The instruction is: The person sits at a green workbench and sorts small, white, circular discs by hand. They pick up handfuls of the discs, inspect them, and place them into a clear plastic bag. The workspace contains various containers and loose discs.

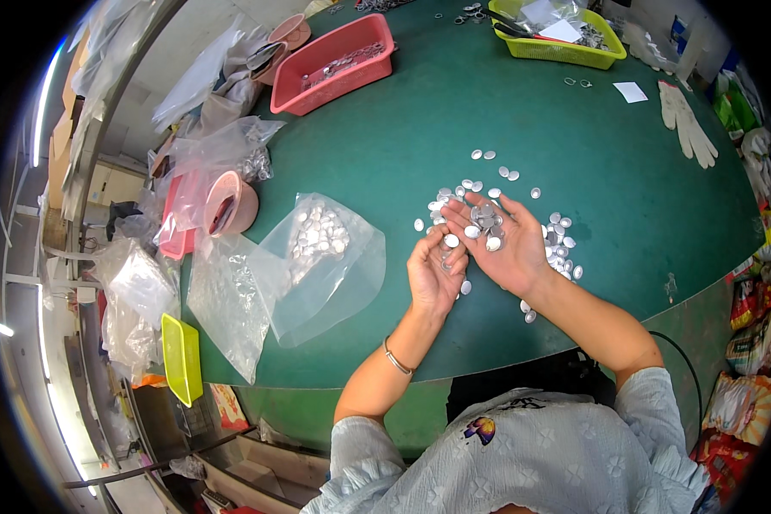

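Note:
Small silvery oval metal pieces lie scattered on the green table [343, 154] around both hands, some in a cluster [558, 242] to the right. My right hand [520, 257] is palm up with its fingers stretched out, holding a small heap of oval metal pieces [481, 219]. Beside it, my left hand [433, 281] is closed, with an oval metal piece [451, 241] at its fingertips. Other pieces may be hidden in its curled fingers. To the left, a clear plastic bag [351, 278] lies flat with a pile of similar pieces [319, 233] on or in it.
A red basket [287, 101] with metal parts stands at the far left, a yellow-green basket [565, 53] at the far right. Nearby are a pink cup [247, 204], a small yellow tray [182, 364] at the left edge and a white glove [685, 124].

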A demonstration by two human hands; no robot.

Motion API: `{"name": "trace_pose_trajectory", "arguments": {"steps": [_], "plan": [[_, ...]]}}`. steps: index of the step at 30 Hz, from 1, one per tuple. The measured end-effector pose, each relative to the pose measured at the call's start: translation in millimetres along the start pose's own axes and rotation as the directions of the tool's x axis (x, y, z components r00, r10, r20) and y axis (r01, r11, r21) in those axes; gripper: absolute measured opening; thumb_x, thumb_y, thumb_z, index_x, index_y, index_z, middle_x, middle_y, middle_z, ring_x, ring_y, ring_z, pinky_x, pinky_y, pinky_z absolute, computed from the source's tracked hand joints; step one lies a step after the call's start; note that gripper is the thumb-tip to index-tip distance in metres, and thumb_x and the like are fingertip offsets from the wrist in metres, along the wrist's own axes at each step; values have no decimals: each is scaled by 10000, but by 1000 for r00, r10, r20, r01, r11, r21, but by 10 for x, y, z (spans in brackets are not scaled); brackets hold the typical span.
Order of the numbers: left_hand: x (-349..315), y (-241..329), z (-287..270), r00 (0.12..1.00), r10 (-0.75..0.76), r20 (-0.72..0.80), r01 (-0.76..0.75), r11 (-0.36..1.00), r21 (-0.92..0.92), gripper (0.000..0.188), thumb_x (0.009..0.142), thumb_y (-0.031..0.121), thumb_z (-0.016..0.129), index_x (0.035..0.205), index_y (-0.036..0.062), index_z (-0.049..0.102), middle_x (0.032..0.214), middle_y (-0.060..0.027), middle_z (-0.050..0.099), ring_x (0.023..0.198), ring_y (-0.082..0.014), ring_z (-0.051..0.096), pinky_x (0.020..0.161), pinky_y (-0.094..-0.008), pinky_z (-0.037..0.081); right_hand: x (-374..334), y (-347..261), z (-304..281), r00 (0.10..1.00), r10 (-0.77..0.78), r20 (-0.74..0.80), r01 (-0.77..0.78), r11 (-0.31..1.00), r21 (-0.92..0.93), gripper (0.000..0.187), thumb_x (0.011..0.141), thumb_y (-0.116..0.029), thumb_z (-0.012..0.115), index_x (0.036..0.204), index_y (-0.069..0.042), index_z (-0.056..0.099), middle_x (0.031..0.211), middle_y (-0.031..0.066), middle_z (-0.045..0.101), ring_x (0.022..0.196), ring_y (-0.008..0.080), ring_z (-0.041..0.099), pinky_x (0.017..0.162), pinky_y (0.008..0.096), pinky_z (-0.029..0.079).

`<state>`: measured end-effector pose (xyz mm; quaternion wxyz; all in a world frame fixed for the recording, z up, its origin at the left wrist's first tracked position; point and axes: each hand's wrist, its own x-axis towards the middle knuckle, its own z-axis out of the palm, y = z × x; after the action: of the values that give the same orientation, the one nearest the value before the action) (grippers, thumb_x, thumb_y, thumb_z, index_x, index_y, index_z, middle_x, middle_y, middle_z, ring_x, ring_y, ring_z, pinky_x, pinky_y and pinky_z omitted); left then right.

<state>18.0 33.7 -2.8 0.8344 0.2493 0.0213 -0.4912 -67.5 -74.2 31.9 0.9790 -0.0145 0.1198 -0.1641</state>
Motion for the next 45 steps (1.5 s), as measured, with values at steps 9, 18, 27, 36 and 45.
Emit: {"name": "trace_pose_trajectory", "arguments": {"steps": [9, 18, 27, 36, 45], "plan": [[-10, -59, 75, 999, 25, -32, -15, 959, 282, 206, 948, 259, 436, 888, 69, 485, 733, -1, 484, 546, -62, 399, 422, -192, 270, -1, -18, 7, 997, 7, 74, -5, 1000, -31, 405, 924, -256, 382, 1144, 76, 453, 1209, 250, 454, 1226, 369, 388, 1082, 435, 298], [-114, -188, 186, 811, 545, 211, -445, 341, 828, 174, 783, -13, 656, 936, 3, 573, 698, 30, 488, 636, -33, 411, 522, -172, 346, -54, 16, 49, 998, 43, 55, -36, 992, -123, 374, 938, -260, 333, 1132, 35, 457, 1180, 199, 499, 1183, 305, 440, 1005, 428, 351], [-106, -125, 148, 880, 455, 138, -264, 226, 938, 116, 768, 16, 667, 841, 10, 576, 662, 5, 469, 560, -50, 397, 463, -201, 311, 8, 0, -61, 999, 27, 34, -22, 990, -138, 410, 915, -282, 360, 1150, 41, 454, 1224, 218, 464, 1237, 332, 389, 1018, 442, 347], [3, 50, -12, 989, -51, 138, 61, 996, -66, 125, 867, 138, 459, 909, 30, 509, 767, -26, 409, 571, -87, 362, 437, -188, 266, 36, -69, -61, 1000, -6, 23, 6, 1000, 6, 373, 912, -251, 410, 1117, 55, 470, 1196, 213, 458, 1238, 360, 378, 1081, 421, 290], [-110, -210, 162, 917, 380, 123, -289, 416, 862, 149, 803, 84, 675, 904, 11, 593, 601, 68, 424, 520, -17, 356, 439, -170, 258, 17, -58, -63, 1000, 15, 22, -12, 991, -132, 398, 921, -305, 371, 1142, 14, 460, 1205, 184, 482, 1189, 315, 444, 962, 425, 394]]}}
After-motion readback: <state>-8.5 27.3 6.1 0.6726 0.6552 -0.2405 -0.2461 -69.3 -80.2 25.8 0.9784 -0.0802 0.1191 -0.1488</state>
